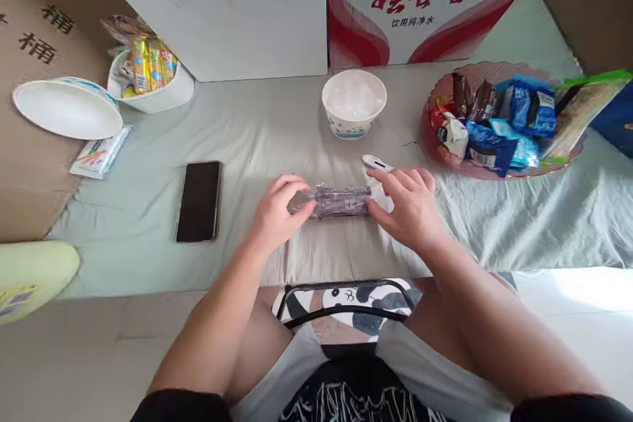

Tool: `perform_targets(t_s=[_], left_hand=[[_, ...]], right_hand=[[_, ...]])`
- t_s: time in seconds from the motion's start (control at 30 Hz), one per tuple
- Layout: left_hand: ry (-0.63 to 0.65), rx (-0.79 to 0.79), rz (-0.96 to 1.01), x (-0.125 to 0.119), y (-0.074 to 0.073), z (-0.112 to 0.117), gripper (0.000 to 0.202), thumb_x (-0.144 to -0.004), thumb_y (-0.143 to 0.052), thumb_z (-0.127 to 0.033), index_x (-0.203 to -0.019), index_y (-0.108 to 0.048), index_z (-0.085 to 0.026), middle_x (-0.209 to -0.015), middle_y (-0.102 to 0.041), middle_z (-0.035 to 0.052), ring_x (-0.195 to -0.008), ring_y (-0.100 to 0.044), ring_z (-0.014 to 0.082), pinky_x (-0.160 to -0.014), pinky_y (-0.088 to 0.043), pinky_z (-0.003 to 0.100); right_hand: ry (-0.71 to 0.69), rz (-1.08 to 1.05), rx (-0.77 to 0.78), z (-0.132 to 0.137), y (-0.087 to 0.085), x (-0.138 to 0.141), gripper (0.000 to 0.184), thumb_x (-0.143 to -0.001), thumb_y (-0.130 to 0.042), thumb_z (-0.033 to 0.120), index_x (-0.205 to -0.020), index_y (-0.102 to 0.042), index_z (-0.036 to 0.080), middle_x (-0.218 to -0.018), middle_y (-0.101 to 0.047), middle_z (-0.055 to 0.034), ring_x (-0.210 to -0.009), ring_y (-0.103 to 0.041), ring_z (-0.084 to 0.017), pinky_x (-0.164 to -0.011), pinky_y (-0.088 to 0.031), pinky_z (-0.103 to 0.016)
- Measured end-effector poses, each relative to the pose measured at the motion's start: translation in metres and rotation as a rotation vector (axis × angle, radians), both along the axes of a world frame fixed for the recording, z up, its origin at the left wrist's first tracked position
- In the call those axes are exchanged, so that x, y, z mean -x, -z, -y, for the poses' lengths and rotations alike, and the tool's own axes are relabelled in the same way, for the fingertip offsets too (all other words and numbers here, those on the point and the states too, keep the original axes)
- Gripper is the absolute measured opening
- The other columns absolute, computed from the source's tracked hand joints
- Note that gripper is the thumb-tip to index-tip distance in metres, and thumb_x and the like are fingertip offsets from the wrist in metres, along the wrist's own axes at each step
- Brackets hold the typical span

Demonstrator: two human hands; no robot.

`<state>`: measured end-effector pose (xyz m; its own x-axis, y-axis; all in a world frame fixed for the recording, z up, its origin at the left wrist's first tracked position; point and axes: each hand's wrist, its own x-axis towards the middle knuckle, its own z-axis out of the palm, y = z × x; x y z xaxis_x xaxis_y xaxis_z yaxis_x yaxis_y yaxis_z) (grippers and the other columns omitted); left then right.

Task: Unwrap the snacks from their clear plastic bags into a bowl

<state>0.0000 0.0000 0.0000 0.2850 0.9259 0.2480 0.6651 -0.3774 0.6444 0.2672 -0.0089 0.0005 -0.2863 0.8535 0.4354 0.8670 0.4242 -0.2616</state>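
Presently I steady the wrapped dark bundle at the tabletop, nearer me than the bowl, left hand pinching one end, right hand curved at the other (grip unclear), so any next move calls for control of both ends.

black short sleeves | black top | white line print | pale grey shorts

The print on the dark packet is too small to read; the left edge crops a pale-green object.
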Motion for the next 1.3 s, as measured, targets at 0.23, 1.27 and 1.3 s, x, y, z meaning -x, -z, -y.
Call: perform_targets(t_s=[0.23, 1.27, 1.3], left_hand=[[-0.051, -0.414, 0.177, 0.004, -0.014, 0.011, 0.014, -0.084, -0.062, -0.017, -0.073, -0.057, -0.022, -0.083, -0.074, 0.0047, -0.088, -0.073, 0.0212, -0.081, -0.059, 0.035], [0.107, 0.392, 0.028, -0.005, -0.015, 0.019, 0.033, -0.084, -0.078, -0.042, -0.110, -0.072, -0.022, -0.123, -0.076, 0.0067, -0.105, -0.073, 0.0231, -0.089, -0.058, 0.033], [0.108, 0.429, 0.030, -0.004, -0.016, 0.019, 0.037, -0.082, -0.080, -0.042, -0.112, -0.072, -0.022, -0.117, -0.078, 0.0054, -0.097, -0.073, 0.0218, -0.083, -0.058, 0.032]], right_hand=[[-0.136, -0.084, -0.205, 0.018, -0.025, -0.006, 0.012, -0.093, -0.067, 0.016, -0.083, -0.065, 0.023, -0.084, -0.077, 0.0003, -0.112, -0.073, -0.025, -0.110, -0.037, -0.043], [-0.480, -0.241, 0.143, 0.060, -0.035, 0.034, 0.022, -0.102, -0.049, 0.010, -0.107, -0.071, 0.013, -0.110, -0.081, -0.0108, -0.101, -0.079, -0.021, -0.089, -0.066, -0.035], [-0.432, -0.202, 0.120, 0.058, -0.032, 0.034, 0.022, -0.102, -0.051, 0.011, -0.106, -0.072, 0.013, -0.114, -0.081, -0.0116, -0.108, -0.078, -0.024, -0.096, -0.065, -0.040]])
